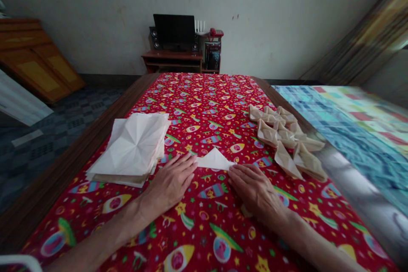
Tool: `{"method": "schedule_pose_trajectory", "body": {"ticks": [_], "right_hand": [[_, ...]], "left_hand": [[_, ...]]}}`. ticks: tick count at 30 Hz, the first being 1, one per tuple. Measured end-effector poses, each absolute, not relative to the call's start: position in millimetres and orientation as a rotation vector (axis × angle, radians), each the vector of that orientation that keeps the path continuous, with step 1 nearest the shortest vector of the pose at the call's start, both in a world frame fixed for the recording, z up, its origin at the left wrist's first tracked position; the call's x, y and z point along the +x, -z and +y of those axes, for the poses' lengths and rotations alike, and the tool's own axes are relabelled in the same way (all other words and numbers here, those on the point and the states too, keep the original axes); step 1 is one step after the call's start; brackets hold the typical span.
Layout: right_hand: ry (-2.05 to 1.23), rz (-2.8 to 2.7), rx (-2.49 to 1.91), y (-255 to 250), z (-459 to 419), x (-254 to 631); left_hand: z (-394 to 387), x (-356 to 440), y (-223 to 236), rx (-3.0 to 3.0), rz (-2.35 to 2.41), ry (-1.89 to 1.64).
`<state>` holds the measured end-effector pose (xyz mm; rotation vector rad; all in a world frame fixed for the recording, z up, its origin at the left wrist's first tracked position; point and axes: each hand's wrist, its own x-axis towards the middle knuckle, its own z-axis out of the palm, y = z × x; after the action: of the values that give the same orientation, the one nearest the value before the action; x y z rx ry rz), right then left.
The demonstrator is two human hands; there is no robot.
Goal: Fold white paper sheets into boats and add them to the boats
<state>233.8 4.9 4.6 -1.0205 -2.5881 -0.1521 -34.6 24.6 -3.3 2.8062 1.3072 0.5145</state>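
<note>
A white sheet of paper [215, 160], folded to a peak at its far side, lies flat on the red patterned cloth. My left hand [174, 178] rests palm down, fingers stretched, its fingertips on the paper's left end. On the right end press the fingertips of my right hand [253, 187], which also lies flat. A small pale piece [246, 211] shows beside the right palm, mostly hidden. Left of my hands is a stack of creased paper sheets [129, 146], the top one marked with radiating fold lines. Several folded beige paper pieces [283, 136] sit in a group at the right.
The red cloth [204, 110] covers a dark wooden table [111, 123]. Along its right side is a bed [338, 123] with a teal, patterned cover. At the far wall stand a monitor [174, 32] and a red telephone [216, 32]. A wooden cabinet [35, 59] is at the left.
</note>
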Motion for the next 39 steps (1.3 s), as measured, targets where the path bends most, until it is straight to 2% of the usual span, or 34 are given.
{"method": "schedule_pose_trajectory", "body": {"ticks": [4,8,15,21,29,39], "right_hand": [[0.239,-2.564,-1.185,-5,23,214],[0.230,-2.584,-1.168,-6,38,200],[0.160,-2.631,-1.093,-8,46,207],[0.275,-2.668,-1.040,-6,45,204],[0.268,-2.709,-1.053,-11,46,203],[0.506,-2.704,-1.099,-14,42,191]], "left_hand": [[45,-32,7,2.646,1.351,-0.765],[58,-25,6,2.624,1.320,-0.866],[55,-26,10,2.612,1.284,-0.871],[52,-24,7,2.621,1.315,-0.822],[52,-21,5,2.642,1.322,-0.767],[53,-21,6,2.660,1.303,-0.794]]}}
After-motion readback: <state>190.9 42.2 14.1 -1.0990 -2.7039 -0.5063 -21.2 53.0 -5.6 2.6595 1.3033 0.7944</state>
